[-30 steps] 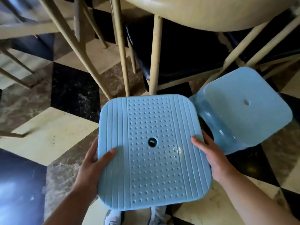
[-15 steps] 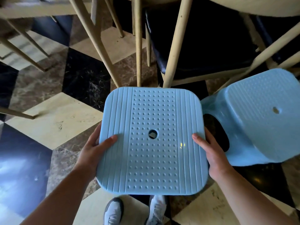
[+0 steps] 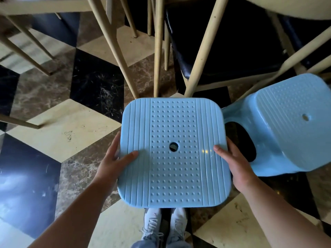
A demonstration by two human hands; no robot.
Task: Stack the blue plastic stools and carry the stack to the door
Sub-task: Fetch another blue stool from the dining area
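Both hands, left (image 3: 114,161) and right (image 3: 234,165), grip the held stool (image 3: 173,151); the second stool (image 3: 290,126) stands at three o'clock.

I see both forearms reaching in bare from 7 and 5 o'clock. My left hand (image 3: 114,162) grips the held stool (image 3: 173,153) at its 9 o'clock edge, thumb lying on top, fingers curled under. My right hand (image 3: 236,165) mirrors it at 3 o'clock, thumb on top. Both wrists are fairly straight.
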